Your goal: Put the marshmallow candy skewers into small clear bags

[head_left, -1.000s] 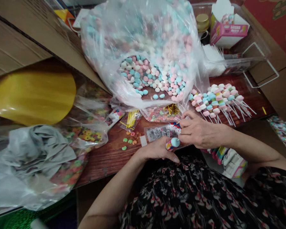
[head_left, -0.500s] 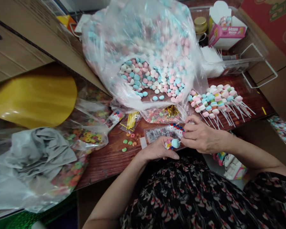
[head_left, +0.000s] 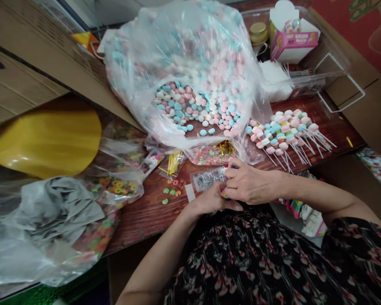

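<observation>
Close to the table's front edge, my left hand (head_left: 212, 199) is closed around a small wrapped candy (head_left: 224, 193), of which only a colourful sliver shows. My right hand (head_left: 252, 184) lies over it, its fingers pinched together and touching the left hand; what those fingertips grip is hidden. Partly covered behind both hands is a clear printed packet (head_left: 206, 180). An open plastic bag (head_left: 190, 51) of pink, white and blue candies stands further back. To the right lies a pile of candy sticks (head_left: 287, 131).
Loose ring candies (head_left: 172, 192) and a packet of yellow twist ties (head_left: 172, 163) lie left of my hands. A grey cloth (head_left: 60, 207) rests on a bag of ring candies. At back right, a clear tray (head_left: 333, 70) holds white sticks and a pink box (head_left: 294, 44).
My right hand has moved left onto my left hand, covering the light-blue candy that showed there. The whole view has shifted slightly.
</observation>
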`<action>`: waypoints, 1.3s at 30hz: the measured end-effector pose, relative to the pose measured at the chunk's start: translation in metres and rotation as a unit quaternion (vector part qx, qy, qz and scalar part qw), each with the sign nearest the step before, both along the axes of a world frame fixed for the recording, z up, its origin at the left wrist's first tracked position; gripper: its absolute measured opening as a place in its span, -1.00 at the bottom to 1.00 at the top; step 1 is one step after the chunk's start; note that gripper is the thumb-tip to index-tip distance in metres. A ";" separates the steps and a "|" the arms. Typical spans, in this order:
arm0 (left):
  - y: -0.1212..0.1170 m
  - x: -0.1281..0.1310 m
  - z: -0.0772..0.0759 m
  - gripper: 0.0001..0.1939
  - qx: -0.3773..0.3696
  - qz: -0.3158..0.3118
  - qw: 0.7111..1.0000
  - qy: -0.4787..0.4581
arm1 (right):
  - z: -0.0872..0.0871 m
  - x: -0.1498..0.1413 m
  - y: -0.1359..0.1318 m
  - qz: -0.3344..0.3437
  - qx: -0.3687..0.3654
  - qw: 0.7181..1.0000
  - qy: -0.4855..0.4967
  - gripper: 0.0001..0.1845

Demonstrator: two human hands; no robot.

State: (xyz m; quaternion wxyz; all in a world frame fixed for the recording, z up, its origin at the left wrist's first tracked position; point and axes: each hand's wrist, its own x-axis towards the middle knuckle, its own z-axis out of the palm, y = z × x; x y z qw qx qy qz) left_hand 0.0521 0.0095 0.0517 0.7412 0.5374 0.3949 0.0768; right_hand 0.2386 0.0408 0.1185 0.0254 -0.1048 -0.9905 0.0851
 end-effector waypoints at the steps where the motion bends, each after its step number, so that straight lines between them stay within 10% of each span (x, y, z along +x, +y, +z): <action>1: 0.001 -0.001 0.002 -0.69 0.004 0.007 1.000 -0.001 | -0.001 -0.001 0.001 -0.002 -0.002 1.000 0.001 -0.84; 8: 0.003 -0.011 0.010 -0.60 0.081 0.044 0.996 -0.017 | -0.005 0.006 0.011 -0.048 0.042 0.996 0.059 -0.82; 13: 0.001 -0.009 0.007 -0.67 0.004 -0.016 0.998 0.058 | -0.007 -0.005 0.010 -0.003 0.010 0.998 0.059 -0.84; 24: 0.003 -0.019 0.014 -0.58 -0.078 0.225 0.965 -0.109 | -0.015 0.011 0.035 -0.141 -0.070 0.967 0.201 -0.79; 34: 0.003 -0.001 0.003 -0.61 -0.027 0.439 0.893 -0.095 | -0.041 -0.027 0.030 -0.213 -0.168 0.881 0.387 -0.79; 39: 0.007 -0.005 0.006 -0.58 -0.032 0.505 0.856 -0.102 | -0.062 -0.038 0.013 -0.338 -0.302 0.763 0.461 -0.63</action>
